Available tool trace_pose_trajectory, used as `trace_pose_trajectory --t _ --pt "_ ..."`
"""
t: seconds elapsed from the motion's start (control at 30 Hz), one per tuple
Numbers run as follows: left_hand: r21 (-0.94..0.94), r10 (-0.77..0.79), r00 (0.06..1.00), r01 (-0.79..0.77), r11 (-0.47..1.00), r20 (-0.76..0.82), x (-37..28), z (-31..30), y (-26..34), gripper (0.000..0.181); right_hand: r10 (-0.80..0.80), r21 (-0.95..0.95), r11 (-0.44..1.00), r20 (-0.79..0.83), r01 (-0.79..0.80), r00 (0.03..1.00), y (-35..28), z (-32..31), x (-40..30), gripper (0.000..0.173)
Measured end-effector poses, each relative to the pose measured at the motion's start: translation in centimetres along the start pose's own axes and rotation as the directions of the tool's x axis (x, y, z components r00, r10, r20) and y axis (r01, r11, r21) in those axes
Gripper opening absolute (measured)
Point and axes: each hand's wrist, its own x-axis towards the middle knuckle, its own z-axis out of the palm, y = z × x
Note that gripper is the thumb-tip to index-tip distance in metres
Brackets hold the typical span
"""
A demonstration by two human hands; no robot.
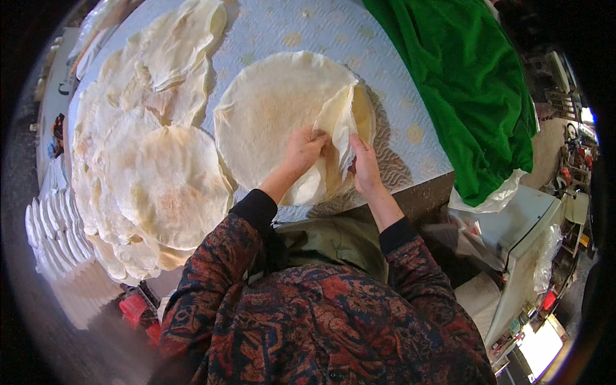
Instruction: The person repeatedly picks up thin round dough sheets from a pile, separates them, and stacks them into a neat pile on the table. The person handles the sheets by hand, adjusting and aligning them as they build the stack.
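Observation:
A round stack of thin flatbread sheets (269,106) lies on the quilted, light-blue tabletop in front of me. My left hand (306,150) pinches a lifted, folded part of the top sheet (337,110) near the stack's right side. On the other side of that fold, my right hand (366,161) grips the sheet's edge between thumb and fingers. The raised part stands up in a crease between both hands. To the left spreads a larger, uneven heap of overlapping flatbreads (178,187), nearly touching the round stack. Some fingertips are hidden behind the sheet.
Green velvet-like cloth (462,86) covers the table's right side and hangs over its edge, with clear plastic beneath. A pale cabinet (515,216) stands at right. White folded packs (57,231) are piled at the left. Light-blue quilted covering (298,24) shows at the far side.

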Motion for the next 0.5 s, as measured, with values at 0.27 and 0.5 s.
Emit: trace_pose_trajectory --t 0.27,0.5 --pt "0.299 0.132 0.989 -0.147 0.943 0.07 -0.9 -0.2 2.2 0.033 0.1 -0.192 0.979 0.136 -0.073 0.986 0.4 -1.9 1.0 0.014" --pt "0.657 0.18 0.984 -0.131 0.743 -0.007 -0.7 1.3 2.6 0.033 -0.02 -0.238 0.971 0.081 0.039 0.996 1.3 -1.1 1.4 0.02"
